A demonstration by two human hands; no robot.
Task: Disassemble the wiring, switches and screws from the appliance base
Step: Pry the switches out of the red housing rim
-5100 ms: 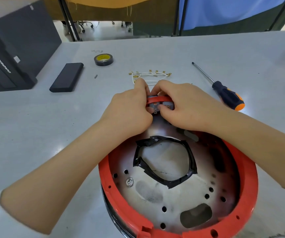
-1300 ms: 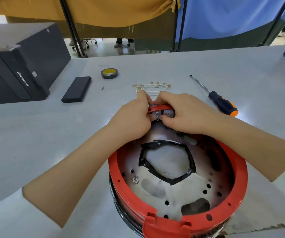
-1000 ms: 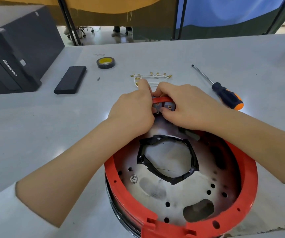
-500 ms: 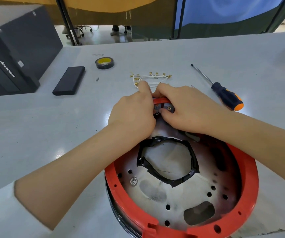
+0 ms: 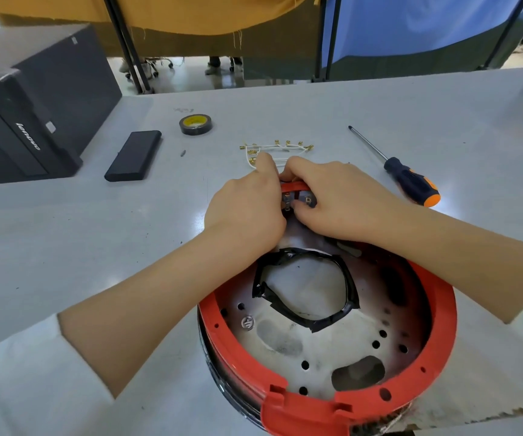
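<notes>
Both hands, left hand (image 5: 247,206) and right hand (image 5: 339,199), pinch the switch (image 5: 298,196) at the appliance base's (image 5: 436,341) twelve o'clock rim. Freeing it seems underway. Next likely needs a firm pull.

Grey table (image 5: 65,234), blue curtain (image 5: 411,23)

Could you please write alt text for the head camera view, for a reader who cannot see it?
A person's left hand and right hand grip a small switch at the far rim of a round red appliance base on a grey table. Beyond lie white wires, a screwdriver, a tape roll and a black computer case.
</notes>
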